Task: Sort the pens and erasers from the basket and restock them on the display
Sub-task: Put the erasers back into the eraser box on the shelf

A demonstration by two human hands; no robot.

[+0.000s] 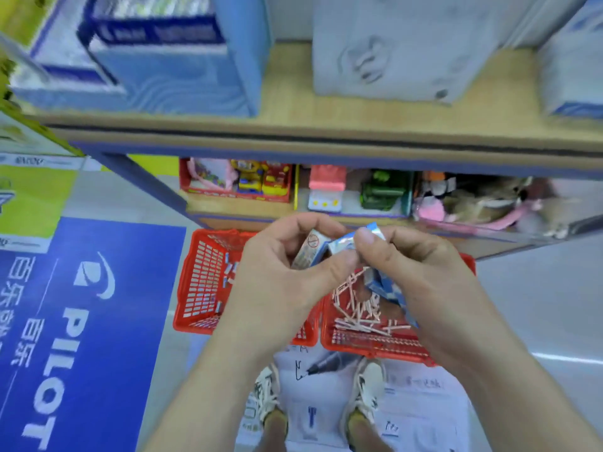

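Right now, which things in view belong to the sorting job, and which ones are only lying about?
Job: left hand and right hand, both gripping small boxes; left red basket with erasers; right red basket with pens.
Lying about: black marker, papers on the floor, toys on the low shelf, blue Pilot sign.

Seen from above, the person's left forearm [208, 370] and right forearm [509, 370] are bare down to the picture's lower edge. The left grip [280, 272] and right grip [421, 272] are bare hands; the right thumb shows a short, plain nail. On the feet are off-white lace-up shoes: the left trainer [266, 396] and right trainer [367, 389] each have criss-crossed white laces, dark side markings and a yellowish ankle lining. Any logo is too blurred to read.
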